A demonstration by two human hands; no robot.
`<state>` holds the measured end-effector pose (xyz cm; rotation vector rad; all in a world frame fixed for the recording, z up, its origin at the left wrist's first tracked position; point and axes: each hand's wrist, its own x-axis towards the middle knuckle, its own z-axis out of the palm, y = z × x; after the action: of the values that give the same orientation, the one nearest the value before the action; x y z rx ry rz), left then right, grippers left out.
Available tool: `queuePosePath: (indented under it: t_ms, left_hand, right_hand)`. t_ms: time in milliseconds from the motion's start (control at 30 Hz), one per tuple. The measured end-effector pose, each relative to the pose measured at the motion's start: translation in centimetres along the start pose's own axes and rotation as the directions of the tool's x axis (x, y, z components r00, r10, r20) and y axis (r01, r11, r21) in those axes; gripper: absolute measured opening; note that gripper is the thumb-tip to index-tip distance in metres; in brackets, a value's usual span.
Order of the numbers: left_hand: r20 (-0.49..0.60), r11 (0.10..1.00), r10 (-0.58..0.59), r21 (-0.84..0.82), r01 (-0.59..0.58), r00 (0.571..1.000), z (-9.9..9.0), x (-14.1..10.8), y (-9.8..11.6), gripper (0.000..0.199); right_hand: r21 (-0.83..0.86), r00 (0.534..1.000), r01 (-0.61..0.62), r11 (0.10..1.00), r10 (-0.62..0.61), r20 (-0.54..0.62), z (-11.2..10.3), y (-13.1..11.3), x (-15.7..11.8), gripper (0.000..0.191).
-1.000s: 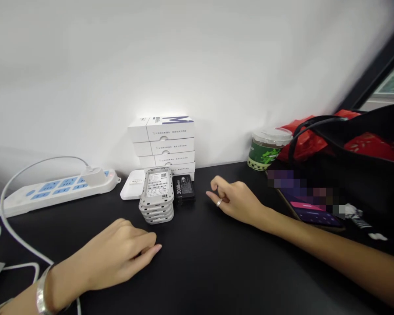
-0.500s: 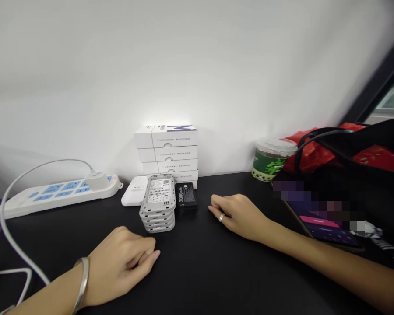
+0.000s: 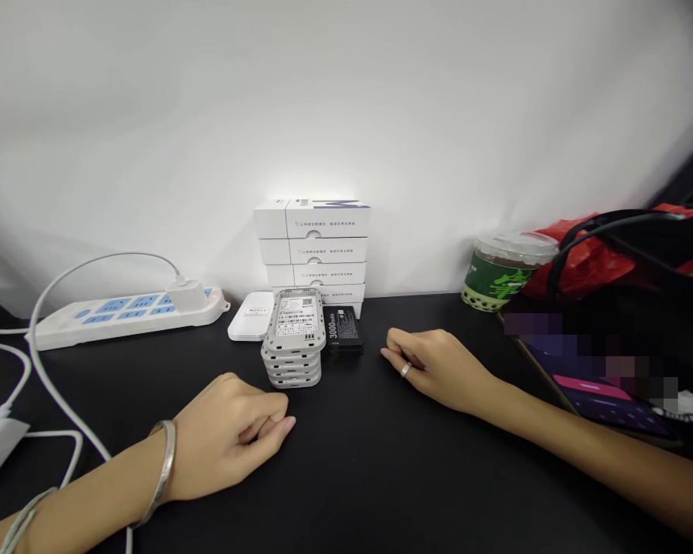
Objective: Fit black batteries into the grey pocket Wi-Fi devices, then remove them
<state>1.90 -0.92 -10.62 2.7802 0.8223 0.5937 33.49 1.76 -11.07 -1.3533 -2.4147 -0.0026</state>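
My left hand rests closed on the black table, in front and to the left of a stack of white-grey device shells. On the right, my right hand, with a ring, lies loosely curled on the table; nothing shows in it. Between the hands, farther back, black batteries are piled beside the shells. Flat white covers lie left of the shells. Behind them stands a stack of several white boxes against the wall. Neither hand touches these things.
A white power strip with a plugged-in charger and white cables lies at the left. At the right are a lidded drink cup, a phone and a black bag with red plastic.
The camera view has shifted, so the objects and both hands appear farther right and slightly higher. Both hands keep their closed poses, and nothing on the table has been taken hold of.
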Motion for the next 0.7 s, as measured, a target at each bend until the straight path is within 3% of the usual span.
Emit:
queuePosePath:
  t_ms: [367, 500, 600, 700]
  left_hand:
    - [-0.023, 1.0, 0.017, -0.003, -0.017, 1.0, 0.2, -0.1, -0.1, 0.038]
    - [-0.209, 0.998, 0.053, 0.036, -0.046, 0.976, -0.3, -0.3, 0.5, 0.036]
    - [-0.414, 0.996, 0.004, 0.084, 0.034, 0.91, -2.0, 0.4, 0.7, 0.026]
    - [-0.428, 0.982, -0.087, 0.117, 0.15, 0.9, -4.2, 2.1, -0.2, 0.019]
  right_hand:
    - [0.012, 1.0, -0.005, 1.0, 0.005, -0.002, 0.0, 0.0, 0.0, 0.028]
    - [0.015, 1.0, -0.007, 1.0, 0.007, 0.0, 0.0, 0.0, 0.0, 0.029]
    - [0.017, 1.0, -0.009, 1.0, 0.009, 0.007, 0.0, -0.1, 0.0, 0.029]
    - [0.021, 1.0, -0.014, 1.0, 0.014, 0.018, 0.0, -0.1, -0.1, 0.03]
